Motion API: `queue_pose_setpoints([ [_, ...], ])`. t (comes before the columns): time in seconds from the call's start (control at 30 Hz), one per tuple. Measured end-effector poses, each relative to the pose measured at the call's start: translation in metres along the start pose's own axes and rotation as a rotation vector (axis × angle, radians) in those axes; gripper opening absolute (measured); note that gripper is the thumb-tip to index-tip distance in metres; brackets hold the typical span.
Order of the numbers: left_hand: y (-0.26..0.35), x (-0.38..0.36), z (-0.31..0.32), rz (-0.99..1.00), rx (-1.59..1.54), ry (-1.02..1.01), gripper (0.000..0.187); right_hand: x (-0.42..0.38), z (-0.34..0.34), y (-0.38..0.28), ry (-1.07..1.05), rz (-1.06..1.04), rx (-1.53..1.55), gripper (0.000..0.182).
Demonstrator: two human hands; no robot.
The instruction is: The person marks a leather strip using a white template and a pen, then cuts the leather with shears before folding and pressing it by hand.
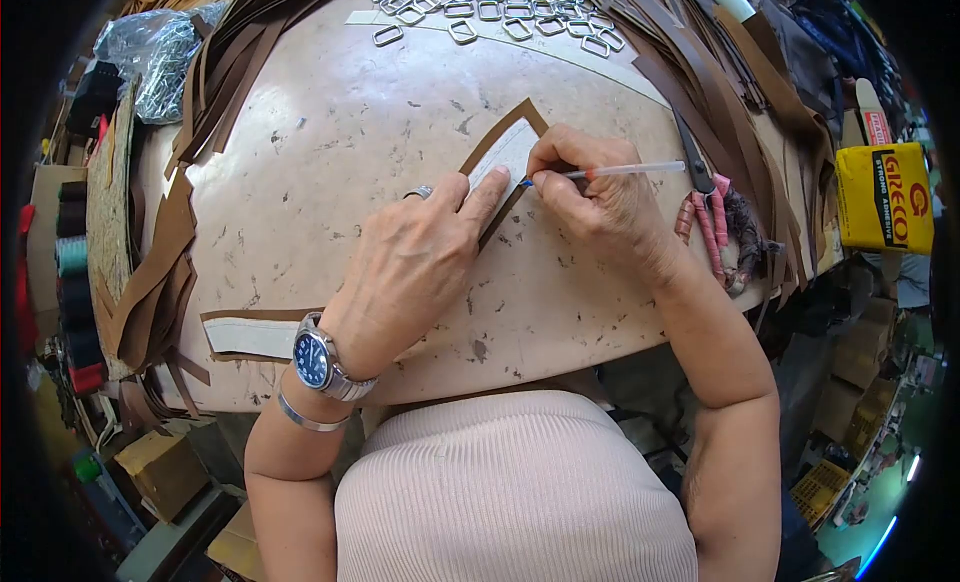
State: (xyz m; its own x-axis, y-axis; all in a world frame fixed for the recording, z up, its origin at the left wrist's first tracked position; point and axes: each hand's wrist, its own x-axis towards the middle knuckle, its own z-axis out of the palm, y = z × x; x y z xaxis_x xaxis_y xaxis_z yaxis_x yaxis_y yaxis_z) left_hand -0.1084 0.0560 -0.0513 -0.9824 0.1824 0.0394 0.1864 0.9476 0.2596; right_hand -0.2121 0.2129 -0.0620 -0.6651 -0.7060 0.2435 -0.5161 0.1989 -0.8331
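Note:
On the worktable, a brown piece with a white backing [518, 142] lies at a slant, its pointed end away from me. My left hand [415, 252] presses on it with its fingers close together, and a ring and a wristwatch show on that arm. In my right hand [600, 197] a clear pen [640, 169] is pinched, its blue tip at the right edge of the white backing. Part of the piece is hidden under both hands. A second brown piece with white backing [245, 336] lies at the lower left, partly covered by my left wrist.
Metal rectangular rings [517, 29] lie at the table's far edge. Brown strips [160, 272] hang at the left, and more strips [700, 62] lie at the right beside scissors [693, 152] with pink-wrapped handles. A yellow adhesive box [885, 198] stands at the far right.

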Motion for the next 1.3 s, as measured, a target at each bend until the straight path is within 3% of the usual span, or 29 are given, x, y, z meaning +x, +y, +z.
queue_pose_setpoints([
  [0.13, 0.000, 0.000, 0.001, 0.008, 0.007, 0.010, 0.043, -0.001, 0.001, 0.004, 0.008, -0.047, -0.037, 0.002],
  [0.23, 0.002, 0.002, -0.001, 0.020, 0.021, 0.020, 0.042, -0.002, -0.005, 0.001, -0.046, 0.173, 0.099, 0.005],
  [0.33, 0.004, 0.008, -0.001, 0.047, 0.007, 0.042, 0.038, 0.005, -0.010, -0.001, 0.128, 0.302, 0.374, 0.008],
  [0.37, 0.004, 0.010, -0.001, 0.057, -0.002, 0.051, 0.036, 0.009, -0.011, 0.012, 0.188, 0.214, 0.324, 0.010],
  [0.5, 0.002, 0.019, -0.001, 0.044, -0.081, -0.039, 0.032, 0.018, -0.010, 0.017, 0.176, 0.197, 0.056, 0.010],
  [0.6, 0.004, 0.021, -0.003, 0.045, -0.086, -0.041, 0.032, 0.020, -0.008, 0.020, 0.189, 0.072, 0.018, 0.008],
  [1.3, 0.004, 0.022, 0.001, 0.071, -0.024, 0.026, 0.022, 0.023, 0.001, 0.022, 0.179, -0.095, -0.098, 0.004],
])
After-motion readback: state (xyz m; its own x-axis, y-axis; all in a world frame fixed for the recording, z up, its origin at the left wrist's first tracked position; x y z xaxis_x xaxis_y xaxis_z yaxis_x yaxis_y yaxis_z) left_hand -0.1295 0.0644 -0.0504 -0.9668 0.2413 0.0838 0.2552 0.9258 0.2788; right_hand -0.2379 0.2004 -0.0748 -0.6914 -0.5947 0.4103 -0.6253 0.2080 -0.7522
